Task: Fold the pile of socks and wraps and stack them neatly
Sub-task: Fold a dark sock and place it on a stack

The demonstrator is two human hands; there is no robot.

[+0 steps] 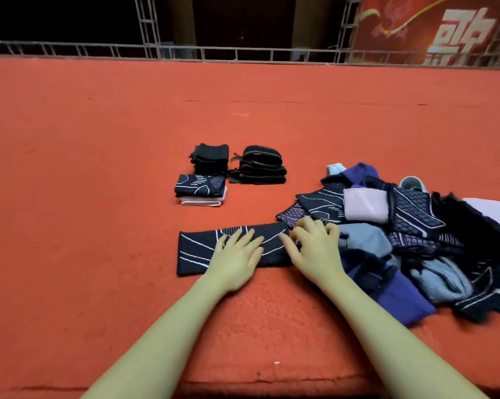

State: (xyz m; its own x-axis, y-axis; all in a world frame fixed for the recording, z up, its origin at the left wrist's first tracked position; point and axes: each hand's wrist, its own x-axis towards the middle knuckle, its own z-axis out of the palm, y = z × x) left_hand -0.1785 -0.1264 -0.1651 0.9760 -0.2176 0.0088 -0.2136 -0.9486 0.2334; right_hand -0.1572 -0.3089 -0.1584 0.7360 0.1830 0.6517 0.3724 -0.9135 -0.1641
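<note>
A long dark navy wrap with white line patterns (198,253) lies flat on the red carpet in front of me. My left hand (237,256) rests flat on its middle with straight fingers. My right hand (315,246) sits at the wrap's right end, fingers curled onto the edge where it meets the pile. The unsorted pile of socks and wraps (410,240) in navy, purple, lilac and light blue spreads out to the right. Farther back stand three folded stacks: a patterned navy one on pale pieces (200,190), a plain black one (211,158) and a black strapped one (261,167).
The red carpeted platform (99,168) stretches wide to the left and back, ending at a metal railing (243,53). Its front edge drops off just below my forearms. A red banner with white characters (444,27) hangs at the back right.
</note>
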